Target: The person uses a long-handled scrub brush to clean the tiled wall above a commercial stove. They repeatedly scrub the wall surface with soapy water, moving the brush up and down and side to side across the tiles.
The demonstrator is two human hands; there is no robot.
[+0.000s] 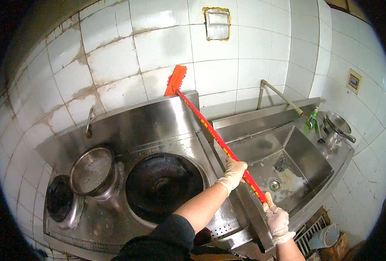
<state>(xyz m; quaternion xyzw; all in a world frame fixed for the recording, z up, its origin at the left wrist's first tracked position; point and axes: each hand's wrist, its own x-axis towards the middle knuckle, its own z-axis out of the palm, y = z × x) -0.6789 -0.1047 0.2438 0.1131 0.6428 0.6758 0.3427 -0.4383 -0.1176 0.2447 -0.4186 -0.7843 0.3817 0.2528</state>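
Note:
My left hand (233,173), in a pale rubber glove, grips the middle of a red pole (209,127). Lower down, near the pole's end, my right hand (276,218) is closed on it in a matching glove. At the far end, an orange brush head (176,80) with red bristles lies against the white wall tiles (167,49), just above the steel backsplash (154,119). The pole crosses over the gap between the stove and the sink. A large black wok (164,187) sits on the steel stove below my left forearm.
Left on the stove stand a steel pan (92,171) and a dark pan (60,197). A steel sink (277,173) is at the right, with a pipe faucet (281,96), a green spray bottle (313,119) and stacked steel cookware (336,125). A bucket (325,236) stands below.

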